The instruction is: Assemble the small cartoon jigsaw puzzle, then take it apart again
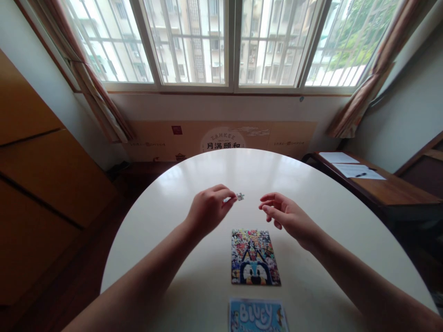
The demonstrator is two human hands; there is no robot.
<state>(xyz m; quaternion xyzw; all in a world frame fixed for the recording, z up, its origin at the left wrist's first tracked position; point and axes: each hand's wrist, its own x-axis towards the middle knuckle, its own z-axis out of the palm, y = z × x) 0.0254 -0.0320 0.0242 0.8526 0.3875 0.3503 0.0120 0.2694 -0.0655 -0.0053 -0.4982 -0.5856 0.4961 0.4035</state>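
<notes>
Between the thumb and forefinger of my left hand is a small puzzle piece, pinched above the white round table. My right hand hovers across from it with fingers apart and curved, holding nothing. Below both hands lies a colourful jigsaw puzzle, flat on the table, with a blue cartoon dog's head among many small figures. Nearer to me is a blue box or card lettered "Bluey", cut off by the bottom edge of the view.
To the right stands a wooden side table with papers and pens on it. A barred window with tied curtains fills the far wall. At the left is a wooden cabinet.
</notes>
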